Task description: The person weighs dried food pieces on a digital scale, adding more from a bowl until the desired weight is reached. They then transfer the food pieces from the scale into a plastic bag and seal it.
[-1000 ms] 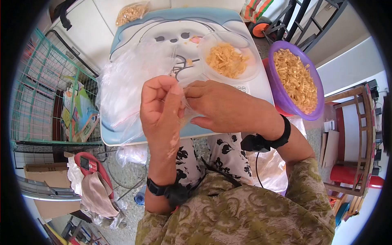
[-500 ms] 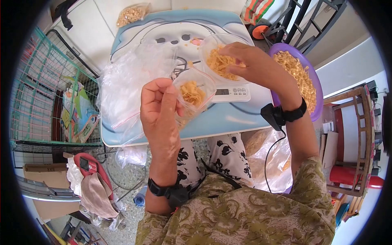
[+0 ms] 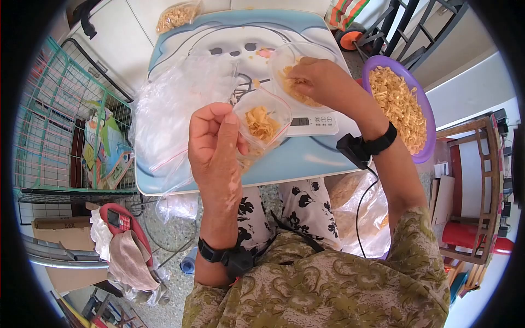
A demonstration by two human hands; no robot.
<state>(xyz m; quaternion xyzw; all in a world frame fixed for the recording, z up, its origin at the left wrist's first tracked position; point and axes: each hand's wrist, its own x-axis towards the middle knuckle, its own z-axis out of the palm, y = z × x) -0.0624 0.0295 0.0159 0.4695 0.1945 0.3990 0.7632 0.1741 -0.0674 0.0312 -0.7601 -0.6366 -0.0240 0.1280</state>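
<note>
My left hand [image 3: 216, 139] pinches the rim of a clear zip bag [image 3: 280, 106] between thumb and fingers. Its mouth gapes, and some dried yellow flakes [image 3: 261, 124] lie inside. My right hand [image 3: 314, 82] reaches into a clear plastic bowl [image 3: 279, 57], its fingers curled together on the dried flakes there; the fingertips are partly hidden. Under the bowl is a white kitchen scale [image 3: 325, 124] with a small display, too small to read.
A heap of empty clear bags [image 3: 175, 109] covers the left of the blue cartoon table [image 3: 306, 158]. To the right stands a purple basin [image 3: 429, 120] full of the flakes. A filled bag [image 3: 176, 17] lies at the back. A wire cage [image 3: 54, 126] is at far left.
My right hand has moved slightly left and its fingers have closed among the flakes in the bowl. My left hand keeps the bag in nearly the same place.
</note>
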